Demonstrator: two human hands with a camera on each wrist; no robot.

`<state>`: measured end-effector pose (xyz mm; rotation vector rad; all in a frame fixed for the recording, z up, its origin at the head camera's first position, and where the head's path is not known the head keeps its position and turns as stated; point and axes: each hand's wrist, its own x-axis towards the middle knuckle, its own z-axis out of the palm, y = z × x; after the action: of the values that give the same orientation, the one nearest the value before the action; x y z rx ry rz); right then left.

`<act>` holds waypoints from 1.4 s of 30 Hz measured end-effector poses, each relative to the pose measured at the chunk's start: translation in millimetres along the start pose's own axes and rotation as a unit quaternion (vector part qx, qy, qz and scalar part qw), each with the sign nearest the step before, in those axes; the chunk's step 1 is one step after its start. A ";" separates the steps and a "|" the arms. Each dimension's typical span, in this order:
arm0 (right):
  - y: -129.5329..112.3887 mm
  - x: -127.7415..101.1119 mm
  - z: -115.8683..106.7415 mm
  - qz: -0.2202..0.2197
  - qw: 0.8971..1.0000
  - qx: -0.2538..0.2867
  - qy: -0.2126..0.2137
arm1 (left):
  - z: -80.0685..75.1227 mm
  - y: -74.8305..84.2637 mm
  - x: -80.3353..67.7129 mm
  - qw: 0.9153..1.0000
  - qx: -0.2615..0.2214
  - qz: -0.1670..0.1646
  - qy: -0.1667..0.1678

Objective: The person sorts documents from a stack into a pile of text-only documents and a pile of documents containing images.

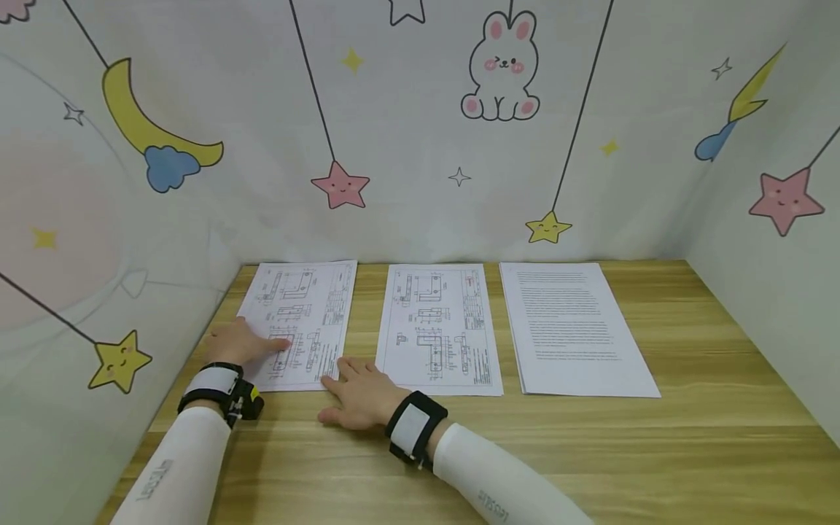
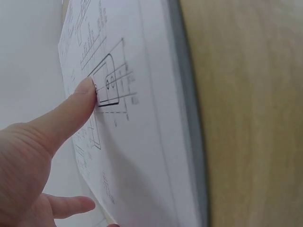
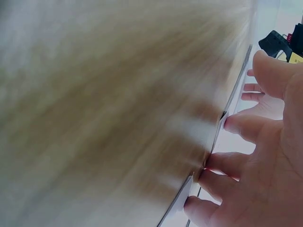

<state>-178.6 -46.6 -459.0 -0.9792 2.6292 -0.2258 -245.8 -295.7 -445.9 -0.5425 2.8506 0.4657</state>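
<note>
My left hand (image 1: 238, 343) lies on the left-hand stack of printed technical drawings (image 1: 331, 346), fingers spread over its left edge. In the left wrist view, the thumb of that hand (image 2: 28, 161) is straight, its tip on the drawing of a part; the stack (image 2: 156, 156) shows a visible thickness. My right hand (image 1: 367, 397) is spread flat at the gap between the left stack and the middle stack of drawings (image 1: 453, 357). Its fingertips lie by the near corners of both; from the right wrist view, the right hand (image 3: 265, 161) grips nothing.
A third stack of paper (image 1: 577, 321), printed with lines of text, lies to the right, slightly askew. All three stacks sit near the back of the wooden table (image 1: 663, 459). A white curtain (image 1: 420, 146) with cartoon figures stands behind and at both sides.
</note>
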 end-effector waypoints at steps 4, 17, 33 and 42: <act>-1.1 -0.2 -1.4 0.002 1.000 0.002 -0.001 | -2.8 -1.9 2.7 1.000 -0.010 -0.013 -0.010; 1.0 0.2 -3.1 -0.013 1.000 0.015 0.001 | -3.4 -2.7 2.6 0.996 -0.081 0.022 -0.016; 11.4 -0.1 -4.2 -0.024 0.994 0.099 0.026 | -4.1 12.3 -8.3 0.986 -0.146 0.077 -0.029; 24.4 1.6 -9.0 -0.008 0.974 0.202 0.099 | -14.7 26.4 -20.1 0.967 -0.228 0.111 -0.034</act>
<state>-197.7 -28.9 -457.2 -0.8735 2.5932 -0.8647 -239.7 -270.9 -420.1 -0.2640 2.7468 1.1725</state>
